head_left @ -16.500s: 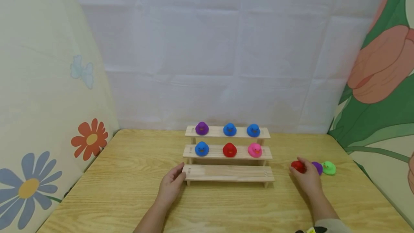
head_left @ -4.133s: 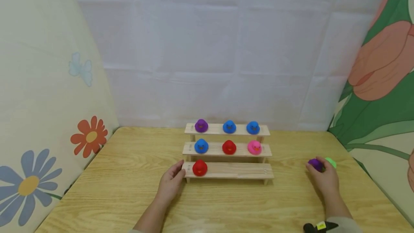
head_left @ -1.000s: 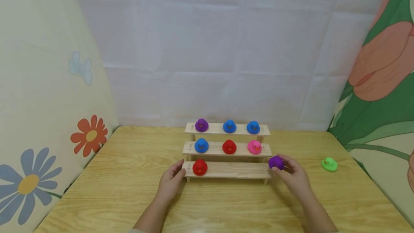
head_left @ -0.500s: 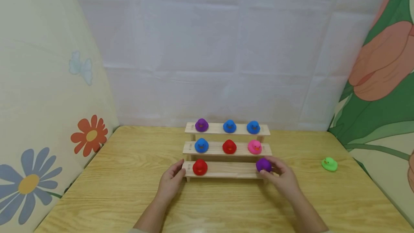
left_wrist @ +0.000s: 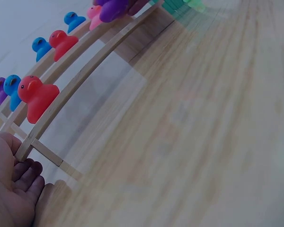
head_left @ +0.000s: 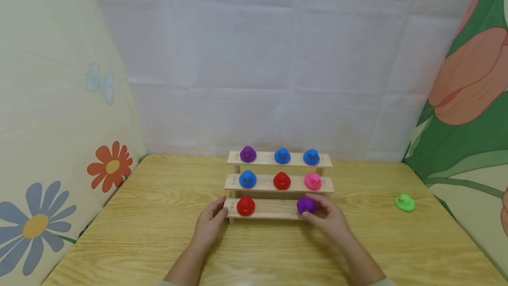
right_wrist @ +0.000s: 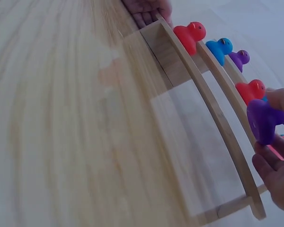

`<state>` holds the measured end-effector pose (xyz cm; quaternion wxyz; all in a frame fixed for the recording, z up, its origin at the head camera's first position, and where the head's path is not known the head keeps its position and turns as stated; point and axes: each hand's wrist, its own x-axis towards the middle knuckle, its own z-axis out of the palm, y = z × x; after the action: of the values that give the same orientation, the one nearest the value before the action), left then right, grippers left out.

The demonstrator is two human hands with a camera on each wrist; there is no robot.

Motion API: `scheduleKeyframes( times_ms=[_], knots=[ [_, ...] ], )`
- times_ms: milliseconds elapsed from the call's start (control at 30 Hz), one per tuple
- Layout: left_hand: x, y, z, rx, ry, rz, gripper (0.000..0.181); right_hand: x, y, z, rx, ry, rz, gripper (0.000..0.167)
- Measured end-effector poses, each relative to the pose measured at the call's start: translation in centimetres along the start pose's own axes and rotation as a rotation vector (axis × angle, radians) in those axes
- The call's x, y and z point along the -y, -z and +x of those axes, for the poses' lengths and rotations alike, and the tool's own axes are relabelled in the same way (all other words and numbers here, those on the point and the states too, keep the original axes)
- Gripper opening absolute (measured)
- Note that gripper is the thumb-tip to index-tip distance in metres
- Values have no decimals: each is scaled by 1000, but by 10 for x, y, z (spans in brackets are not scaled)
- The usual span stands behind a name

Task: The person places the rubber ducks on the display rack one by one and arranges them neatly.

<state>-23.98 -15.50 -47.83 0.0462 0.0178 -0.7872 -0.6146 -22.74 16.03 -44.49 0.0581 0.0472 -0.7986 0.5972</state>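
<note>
A three-step wooden rack (head_left: pixel 274 209) stands on the table. My left hand (head_left: pixel 209 224) grips the left end of its bottom step, thumb and fingers around the board edge. Between the thumb and fingers of my right hand (head_left: pixel 330 220) is a purple rubber duck (head_left: pixel 306 205), held at the right part of that step; in the right wrist view this duck (right_wrist: pixel 261 124) appears just above the board. Whether it touches the board I cannot tell. A red rubber duck (head_left: pixel 245 205) sits at the bottom step's left end.
The middle step carries a blue duck (head_left: pixel 248 179), a red duck (head_left: pixel 282 181) and a pink duck (head_left: pixel 313 181). On top are a purple duck (head_left: pixel 248 154) and two blue ducks. A green duck (head_left: pixel 405 202) lies on the table (head_left: pixel 158 197) to the right.
The red duck went from the table to the bottom step's left end. My right hand then picked up the purple duck and carried it left over the same step. The left hand stays put.
</note>
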Motion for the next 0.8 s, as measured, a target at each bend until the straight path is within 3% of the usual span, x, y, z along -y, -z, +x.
scheduleKeyframes(
  times_ms=[467,800],
  knots=[
    [-1,0,-2,9,0,-11,46,2,-24,5,59,22,-9,44],
    [-2,1,-2,12,-4,-13,46,7,-31,7,104,29,-51,44]
  ],
)
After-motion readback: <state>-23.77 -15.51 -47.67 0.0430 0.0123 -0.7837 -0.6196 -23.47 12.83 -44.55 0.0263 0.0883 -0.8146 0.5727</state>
